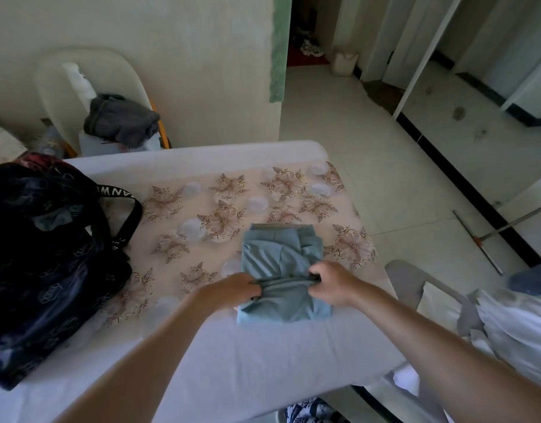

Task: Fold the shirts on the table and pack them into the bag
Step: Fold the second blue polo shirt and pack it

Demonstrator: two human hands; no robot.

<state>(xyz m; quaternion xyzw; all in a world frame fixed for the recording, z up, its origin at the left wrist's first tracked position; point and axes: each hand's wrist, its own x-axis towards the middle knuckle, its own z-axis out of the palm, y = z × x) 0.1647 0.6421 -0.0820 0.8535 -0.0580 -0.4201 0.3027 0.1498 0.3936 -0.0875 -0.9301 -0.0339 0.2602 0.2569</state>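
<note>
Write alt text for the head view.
The left hand and right hand grip a fold of a half-folded light blue fabric shirt on a flower-patterned table. A dark navy patterned fabric bag sits at its left.

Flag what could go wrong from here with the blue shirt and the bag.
1. The left hand and right hand pinch only a ridge across the blue shirt's middle; lifting there could let its folded layers fall open.
2. The bag lies slumped at the table's left with no open mouth showing, so pushing the shirt in may crumple it.
</note>
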